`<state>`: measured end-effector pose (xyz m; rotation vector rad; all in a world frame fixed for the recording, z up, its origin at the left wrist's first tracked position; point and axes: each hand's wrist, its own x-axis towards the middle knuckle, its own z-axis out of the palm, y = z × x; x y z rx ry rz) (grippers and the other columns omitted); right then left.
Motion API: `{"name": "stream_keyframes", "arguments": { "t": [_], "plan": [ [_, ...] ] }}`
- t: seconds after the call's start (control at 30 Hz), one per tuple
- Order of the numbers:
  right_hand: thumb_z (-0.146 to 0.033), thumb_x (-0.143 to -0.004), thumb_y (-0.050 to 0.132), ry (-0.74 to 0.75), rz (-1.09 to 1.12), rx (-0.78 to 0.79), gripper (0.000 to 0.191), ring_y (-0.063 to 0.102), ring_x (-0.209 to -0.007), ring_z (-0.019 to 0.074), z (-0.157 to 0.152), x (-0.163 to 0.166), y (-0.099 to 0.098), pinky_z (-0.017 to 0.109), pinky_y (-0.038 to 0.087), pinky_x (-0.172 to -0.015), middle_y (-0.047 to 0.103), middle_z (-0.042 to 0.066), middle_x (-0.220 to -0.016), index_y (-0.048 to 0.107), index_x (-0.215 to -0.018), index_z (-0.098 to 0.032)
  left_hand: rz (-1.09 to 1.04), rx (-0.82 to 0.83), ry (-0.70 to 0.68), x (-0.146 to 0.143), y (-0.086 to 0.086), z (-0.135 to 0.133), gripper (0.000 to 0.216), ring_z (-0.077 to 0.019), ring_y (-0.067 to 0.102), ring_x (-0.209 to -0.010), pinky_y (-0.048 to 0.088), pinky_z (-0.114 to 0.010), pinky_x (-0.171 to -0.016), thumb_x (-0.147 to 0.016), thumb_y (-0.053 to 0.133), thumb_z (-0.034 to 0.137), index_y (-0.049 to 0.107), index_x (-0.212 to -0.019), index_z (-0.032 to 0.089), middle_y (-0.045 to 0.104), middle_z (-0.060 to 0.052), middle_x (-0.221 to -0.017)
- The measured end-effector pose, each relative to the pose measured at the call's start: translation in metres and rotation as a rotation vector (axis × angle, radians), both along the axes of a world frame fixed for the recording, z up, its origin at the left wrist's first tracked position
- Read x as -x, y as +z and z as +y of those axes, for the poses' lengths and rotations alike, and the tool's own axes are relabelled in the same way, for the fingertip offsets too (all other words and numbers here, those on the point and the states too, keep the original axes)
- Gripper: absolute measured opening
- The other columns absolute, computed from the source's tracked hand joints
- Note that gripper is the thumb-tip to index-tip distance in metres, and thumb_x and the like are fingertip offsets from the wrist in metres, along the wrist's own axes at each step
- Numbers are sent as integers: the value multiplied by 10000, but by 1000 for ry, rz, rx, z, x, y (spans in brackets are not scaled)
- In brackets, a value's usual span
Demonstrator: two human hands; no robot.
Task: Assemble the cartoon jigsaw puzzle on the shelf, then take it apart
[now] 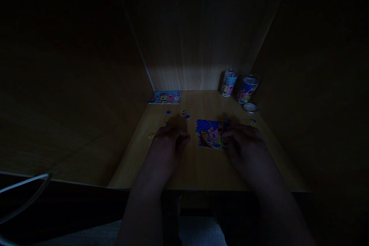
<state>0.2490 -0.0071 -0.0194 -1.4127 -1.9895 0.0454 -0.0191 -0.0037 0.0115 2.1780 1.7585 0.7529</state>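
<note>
A partly joined jigsaw puzzle (211, 132) lies on the wooden desk, showing pink and yellow cartoon figures on blue. Its left edge is ragged with tabs and notches. My right hand (246, 144) rests at its right side, index finger stretched over the picture and thumb apart near the lower corner. Left of the puzzle, my left hand (167, 144) is closed in a pinch just above the desk; darkness hides whatever its fingertips may hold. Loose puzzle pieces (187, 117) lie beyond my left hand, and a yellowish piece (151, 136) sits beside it.
Another cartoon picture puzzle (165, 97) lies at the back left. Two clear cartoon-printed cans, one (228, 83) beside the other (247, 89), stand at the back right, with a round lid (250, 108) and a loose piece (252, 121) nearby. Wooden panels enclose the desk.
</note>
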Motion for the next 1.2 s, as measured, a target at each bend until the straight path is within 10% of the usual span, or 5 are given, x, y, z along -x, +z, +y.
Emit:
{"name": "stream_keyframes", "arguments": {
  "t": [1.2],
  "plan": [
    [-93, -992, 641, 203, 3, 49, 310, 700, -1205, 278, 1, 1, 2, 518, 569, -1088, 817, 51, -1253, 841, -1130, -285, 22, -6, 5, -1, -5, 3, 51, -331, 709, -1127, 568, -505, -1023, -1038, 715, 236, 765, -1027, 226, 793, -97, -1144]
  ]
}}
